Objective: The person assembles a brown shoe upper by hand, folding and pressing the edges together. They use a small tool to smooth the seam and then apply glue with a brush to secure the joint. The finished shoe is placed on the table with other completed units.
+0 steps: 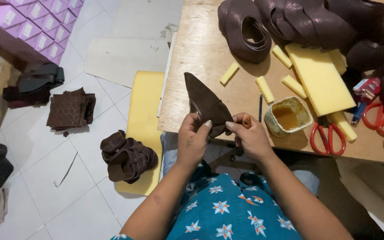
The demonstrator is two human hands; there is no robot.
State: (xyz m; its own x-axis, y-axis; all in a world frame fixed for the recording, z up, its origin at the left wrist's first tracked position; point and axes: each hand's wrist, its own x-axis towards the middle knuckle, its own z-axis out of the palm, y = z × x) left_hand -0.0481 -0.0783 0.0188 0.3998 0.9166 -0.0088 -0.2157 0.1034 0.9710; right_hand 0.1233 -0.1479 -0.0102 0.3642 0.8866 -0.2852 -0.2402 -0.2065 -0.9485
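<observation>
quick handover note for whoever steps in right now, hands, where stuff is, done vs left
Left hand: pinching the lower edge of the brown pointed shoe upper.
Right hand: gripping the same piece, with a small orange-tipped tool in its fingers.
Glue pot, open, on the table beside the red scissors and yellow foam pieces.
Done: cannot tell.
Left: a pile of brown pieces lies on the floor.

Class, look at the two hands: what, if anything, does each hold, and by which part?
Both hands, left hand and right hand, pinch the brown pointed shoe upper at its lower, wider end. The right also holds a small orange-tipped tool.
</observation>
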